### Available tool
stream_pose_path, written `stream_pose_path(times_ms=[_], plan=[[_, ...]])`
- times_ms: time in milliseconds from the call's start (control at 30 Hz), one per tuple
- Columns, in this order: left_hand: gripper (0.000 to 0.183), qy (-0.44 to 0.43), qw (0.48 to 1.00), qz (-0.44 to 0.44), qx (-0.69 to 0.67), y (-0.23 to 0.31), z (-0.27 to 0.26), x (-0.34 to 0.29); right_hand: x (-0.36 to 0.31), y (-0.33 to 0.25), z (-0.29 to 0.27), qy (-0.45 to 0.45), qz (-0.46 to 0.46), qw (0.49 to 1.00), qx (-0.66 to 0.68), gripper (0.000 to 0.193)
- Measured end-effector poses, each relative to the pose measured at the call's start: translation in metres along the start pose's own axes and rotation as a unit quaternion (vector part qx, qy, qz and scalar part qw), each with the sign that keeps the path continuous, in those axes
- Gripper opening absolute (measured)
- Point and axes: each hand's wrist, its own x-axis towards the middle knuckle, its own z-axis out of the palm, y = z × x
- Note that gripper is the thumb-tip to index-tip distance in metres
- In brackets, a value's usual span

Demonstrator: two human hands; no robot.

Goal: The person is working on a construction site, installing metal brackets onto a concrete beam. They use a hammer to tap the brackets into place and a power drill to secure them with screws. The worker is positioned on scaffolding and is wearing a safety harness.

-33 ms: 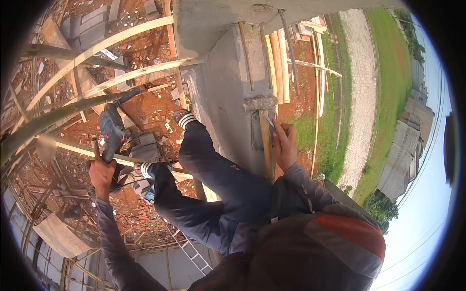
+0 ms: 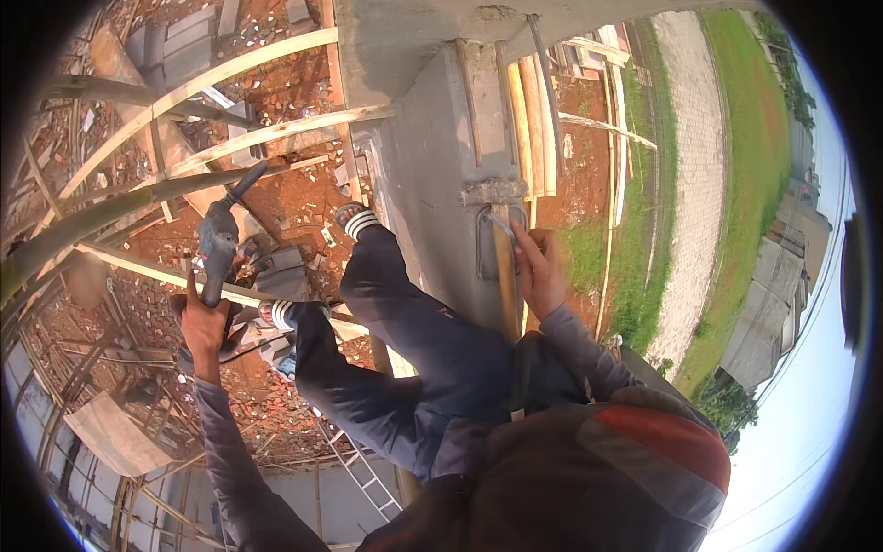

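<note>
My left hand (image 2: pixel 207 329) grips the rear handle of a dark grey power drill (image 2: pixel 219 241), one finger stretched along it. Its narrow front end points up and to the right, above the rubble-covered ground. At the concrete beam, my right hand (image 2: pixel 541 273) pinches a thin silvery metal rod (image 2: pixel 501 223), whose exact kind I cannot make out. The rod lies over the end of a wooden strip (image 2: pixel 505 276), beside a bent steel bar loop (image 2: pixel 483 247) on the concrete.
A grey concrete beam (image 2: pixel 414 156) runs away from me. Left of it, bamboo poles (image 2: pixel 120 219) and timber battens (image 2: pixel 276 132) cross above red soil with broken bricks. A ladder (image 2: pixel 370 483) leans below my legs. On the right lie grass (image 2: pixel 750 166) and a paved path (image 2: pixel 692 156).
The drill has swung slightly to the right and turned more upright in my left hand. My right hand keeps its pinch on the metal rod, nearly in place. The view has shifted slightly.
</note>
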Motion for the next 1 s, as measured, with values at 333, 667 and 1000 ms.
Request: stream_pose_path(times_ms=[333, 667, 1000], plan=[[0.028, 0.138, 0.754, -0.354, -0.535, 0.195, -0.033, -0.225, 0.007, 0.032, 0.008, -0.048, -0.287, 0.957, 0.008, 0.04], [0.034, 0.197, 0.744, -0.297, -0.565, 0.3, -0.053, -0.337, -0.024, 0.03, -0.052, -0.059, -0.235, 0.957, 0.16, 0.022], [0.035, 0.177, 0.719, -0.278, -0.612, 0.299, -0.004, -0.356, -0.048, -0.01, -0.121, -0.027, -0.286, 0.911, 0.296, 0.019]])
